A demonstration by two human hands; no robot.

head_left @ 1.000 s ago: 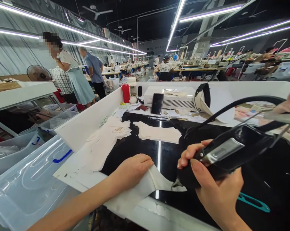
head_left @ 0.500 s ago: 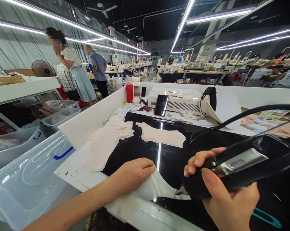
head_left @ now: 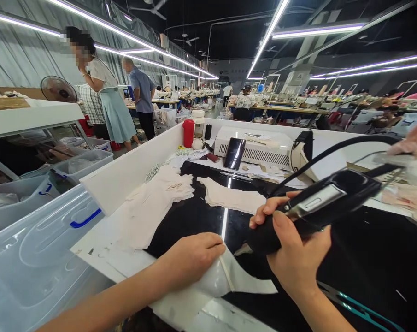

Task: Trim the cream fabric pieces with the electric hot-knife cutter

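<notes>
My left hand (head_left: 197, 256) is closed, its fingertips pinching or pressing the upper edge of a pale fabric piece (head_left: 243, 274) at the front of the black work surface. My right hand (head_left: 294, 249) is wrapped around a black hand tool with a silver plate, which looks like a steam iron (head_left: 319, 198). The iron is tilted and held above the surface, right of the fabric piece; its underside is hidden. Behind my hands lie a stack of cut pale fabric (head_left: 232, 193) and a larger pile of cut pieces (head_left: 153, 203) on the left.
A black cable (head_left: 332, 147) arches from the iron's side. Another person's hand (head_left: 410, 140) is at the right edge. Teal-handled scissors (head_left: 363, 306) lie at lower right. A phone (head_left: 234, 153) leans on a vented white box (head_left: 260, 145); a red bottle (head_left: 188, 133) stands behind. White side walls (head_left: 139, 173) bound the table.
My right hand and the iron have moved left, uncovering the fabric's right tip and more scissors. Another person's hand has come into view at right. My left hand stays at the fabric.
</notes>
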